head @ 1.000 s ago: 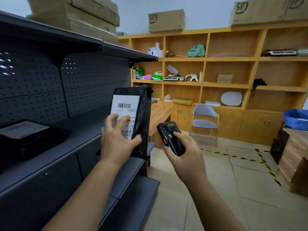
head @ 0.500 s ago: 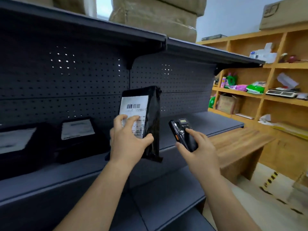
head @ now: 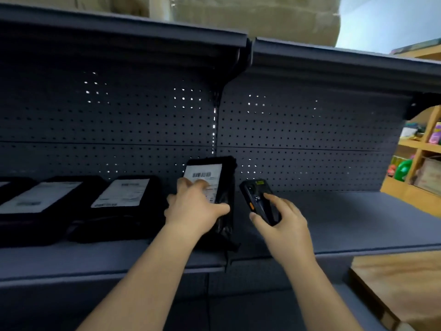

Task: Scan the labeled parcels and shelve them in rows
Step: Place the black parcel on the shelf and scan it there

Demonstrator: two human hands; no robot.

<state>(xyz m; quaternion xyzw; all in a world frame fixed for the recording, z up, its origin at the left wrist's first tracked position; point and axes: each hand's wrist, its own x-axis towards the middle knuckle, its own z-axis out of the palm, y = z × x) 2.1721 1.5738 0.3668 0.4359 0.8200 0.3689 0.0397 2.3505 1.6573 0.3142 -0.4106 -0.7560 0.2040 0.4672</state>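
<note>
Open shelf deck (head: 346, 218) right of the held parcel (head: 226, 185) — leftward, two flat parcels (head: 124, 192) fill the row.

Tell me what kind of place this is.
Probably a parcel depot or pickup station: black labelled parcels lie in a row on metal pegboard shelving, and the right hand holds a handheld scanner.

The dark grey metal shelf (head: 334, 223) runs left to right in two boards that meet near the middle, with a perforated panel (head: 310, 139) behind. On the left board black parcels lie flat in a row, white labels up: the first parcel (head: 124, 194) nearest the joint, the second parcel (head: 40, 199) just left of it (a third parcel (head: 7, 185) is cut off at the left edge of view). The upper shelf (head: 119, 37) carries cardboard boxes (head: 250, 17).
</note>
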